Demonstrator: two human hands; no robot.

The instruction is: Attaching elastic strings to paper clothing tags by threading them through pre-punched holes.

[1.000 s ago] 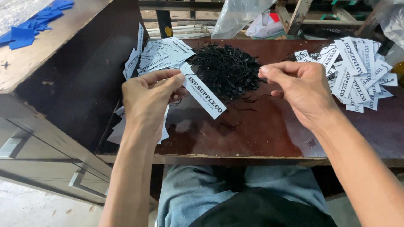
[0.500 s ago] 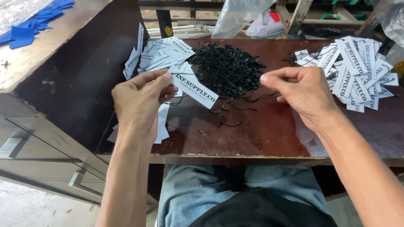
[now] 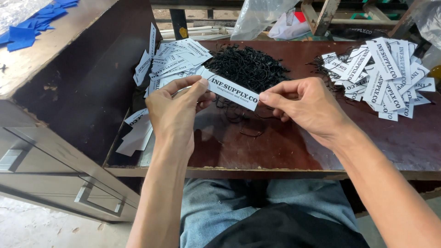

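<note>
The right hand (image 3: 305, 105) had moved in to pinch the white tag (image 3: 234, 92), which the left hand (image 3: 177, 110) gripped too. Light, stiff card, it seemed best held by its ends.

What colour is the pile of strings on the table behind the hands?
Black. The pile of strings shows best in the head view, the only one.

Even, soft daylight, brightest at upper left. Mild sheen on dark tabletop (image 3: 285, 147); shadows faint and diffuse beneath hands. Central area sharp, print legible. Slight wide-angle stretch at edges; far background somewhat soft.
</note>
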